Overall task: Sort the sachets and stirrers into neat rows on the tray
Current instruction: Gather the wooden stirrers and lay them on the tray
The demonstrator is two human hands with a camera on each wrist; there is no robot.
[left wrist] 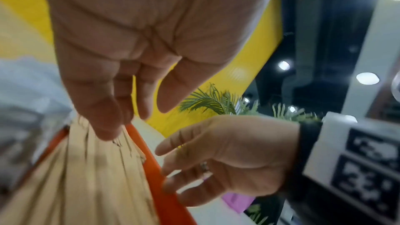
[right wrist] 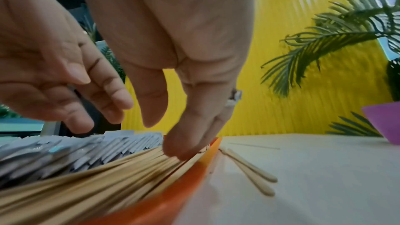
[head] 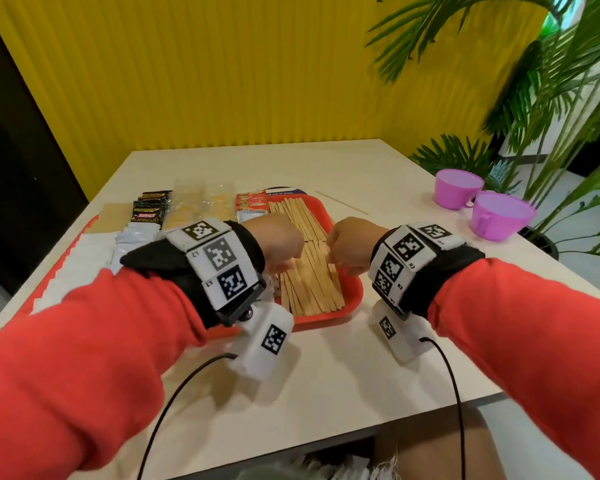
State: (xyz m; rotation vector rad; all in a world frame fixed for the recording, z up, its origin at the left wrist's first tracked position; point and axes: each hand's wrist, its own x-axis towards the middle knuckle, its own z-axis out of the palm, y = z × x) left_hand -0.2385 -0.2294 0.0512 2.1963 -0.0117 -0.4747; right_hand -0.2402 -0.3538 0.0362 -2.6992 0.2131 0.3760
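Note:
A red tray (head: 326,322) holds rows of wooden stirrers (head: 312,282) on its right side. To their left lie rows of sachets: black ones (head: 149,207), white ones (head: 136,237), clear yellowish packets (head: 201,202) and red ones (head: 252,200). My left hand (head: 279,244) points down, its fingertips (left wrist: 108,131) touching the stirrers (left wrist: 86,177). My right hand (head: 350,247) presses its fingertips (right wrist: 184,150) on the stirrers (right wrist: 86,186) beside the tray's right rim (right wrist: 184,182). Neither hand holds anything.
Two loose stirrers (right wrist: 251,172) lie on the table just right of the tray, and a thin one (head: 342,202) lies farther back. Two purple cups (head: 458,188) (head: 499,216) stand at the right edge. White paper with a red zigzag border (head: 84,265) covers the left. Plants crowd the right.

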